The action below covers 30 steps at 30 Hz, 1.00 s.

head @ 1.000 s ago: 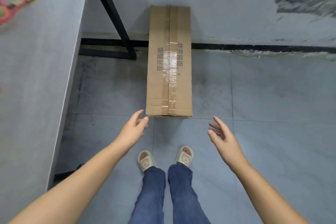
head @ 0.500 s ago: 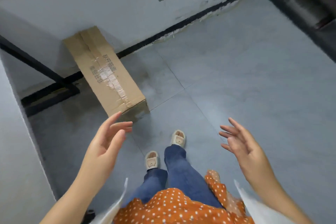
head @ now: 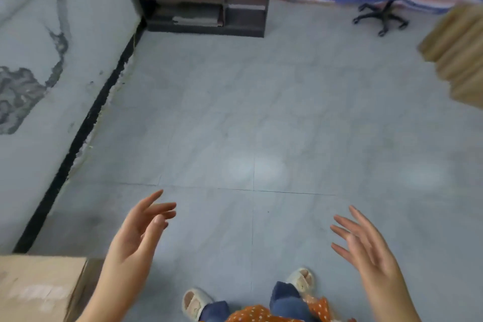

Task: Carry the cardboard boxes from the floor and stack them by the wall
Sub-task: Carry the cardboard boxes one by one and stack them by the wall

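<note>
Empty hands (head: 136, 240) spread, box (head: 39, 287) beside wall (head: 39, 86), boxes (head: 460, 55) right

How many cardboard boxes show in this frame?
2, both cut off by the frame. One cardboard box sits at lower left by the wall, beside the left hand. A blurred cardboard box is at the right edge; others may lie out of view.

Soft, even indoor light fills the room; two pale glare patches sit on the grey tiled floor (head: 256, 170). Motion blur smears the whole frame — worst on the cardboard boxes (head: 460, 60) at right — and wide-angle distortion bends the wall (head: 39, 86).
</note>
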Tool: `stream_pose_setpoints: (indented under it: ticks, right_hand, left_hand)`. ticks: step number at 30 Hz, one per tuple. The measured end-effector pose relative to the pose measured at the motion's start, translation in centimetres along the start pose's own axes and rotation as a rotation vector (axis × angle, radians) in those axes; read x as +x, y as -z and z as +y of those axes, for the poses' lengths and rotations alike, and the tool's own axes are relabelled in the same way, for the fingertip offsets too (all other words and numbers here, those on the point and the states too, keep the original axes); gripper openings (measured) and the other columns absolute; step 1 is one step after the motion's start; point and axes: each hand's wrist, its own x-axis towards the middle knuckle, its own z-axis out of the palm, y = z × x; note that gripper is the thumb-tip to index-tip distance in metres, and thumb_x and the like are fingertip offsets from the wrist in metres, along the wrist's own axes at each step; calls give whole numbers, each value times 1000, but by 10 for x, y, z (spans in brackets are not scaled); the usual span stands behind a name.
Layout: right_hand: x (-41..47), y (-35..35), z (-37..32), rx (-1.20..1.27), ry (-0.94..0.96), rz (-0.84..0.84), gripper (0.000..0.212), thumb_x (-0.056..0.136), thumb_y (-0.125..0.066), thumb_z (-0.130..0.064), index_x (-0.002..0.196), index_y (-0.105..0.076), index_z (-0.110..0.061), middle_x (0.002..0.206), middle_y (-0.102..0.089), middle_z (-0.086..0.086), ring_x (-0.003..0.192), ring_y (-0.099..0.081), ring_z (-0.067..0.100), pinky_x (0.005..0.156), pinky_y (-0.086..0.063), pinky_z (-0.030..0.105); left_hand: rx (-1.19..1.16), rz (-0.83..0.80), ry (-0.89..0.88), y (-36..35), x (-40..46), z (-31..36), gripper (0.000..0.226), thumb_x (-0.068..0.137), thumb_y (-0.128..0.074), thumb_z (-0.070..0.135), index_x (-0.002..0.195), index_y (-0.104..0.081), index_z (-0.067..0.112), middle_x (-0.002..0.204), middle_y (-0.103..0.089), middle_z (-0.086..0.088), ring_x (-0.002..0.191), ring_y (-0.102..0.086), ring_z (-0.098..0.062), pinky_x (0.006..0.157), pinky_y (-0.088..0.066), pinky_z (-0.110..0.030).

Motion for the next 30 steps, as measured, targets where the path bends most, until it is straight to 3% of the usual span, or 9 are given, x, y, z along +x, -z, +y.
stream_pose_setpoints:
  ticks: [6,11,14,19,22,25,30]
  right_hand:
    - [22,151,6,63,-28,301,43,81,-52,-31,123,-53,-34,114,-68,-10,107,-64,8,86,-55,28]
    - [38,247,16,111,-55,512,35,86,-50,-22,118,-55,-34,115,-67,-3,103,-65,9,85,-55,29]
    - [58,282,19,105,-83,563,37,92,-50,-9,117,-55,-36,114,-67,-5,101,-66,8,87,-53,34]
    - [106,325,20,106,-93,667,38,94,-51,-11,120,-53,-39,113,-67,-9,102,-65,5,85,-54,29]
    - [143,352,18,102,-80,755,38,94,-50,-13,123,-52,-37,114,-66,-9,101,-65,4,84,-55,27]
    - [183,382,12,118,-47,901,38,95,-49,-12,122,-52,-38,115,-65,-8,100,-65,4,83,-55,27]
    - [245,425,-6,216,-5,1154,36,96,-43,-4,125,-53,-24,116,-65,6,93,-68,7,75,-57,23]
  left_hand:
    - [-7,-307,-49,-189,25,37,40,83,-46,30,121,-55,29,108,-70,0,101,-66,-16,90,-51,-34]
    - [-41,-480,-60,-320,27,68,42,82,-46,30,124,-53,27,108,-70,-2,99,-68,-17,85,-54,-33]
    - [-5,-547,-73,-375,37,80,36,84,-45,26,118,-56,27,106,-71,1,97,-68,-18,84,-55,-33]
    - [54,-645,-109,-457,73,96,37,82,-45,33,116,-56,29,107,-70,8,98,-68,-15,80,-57,-34]
    - [59,-708,-132,-513,109,106,29,94,-43,16,116,-57,26,106,-70,8,97,-68,-14,82,-56,-30]
    - [77,-805,-163,-577,154,125,33,96,-42,2,114,-59,24,104,-71,6,94,-69,-14,82,-54,-28]
    - [108,-999,-277,-689,224,187,30,93,-46,12,115,-60,25,106,-71,3,94,-69,-13,82,-55,-34]
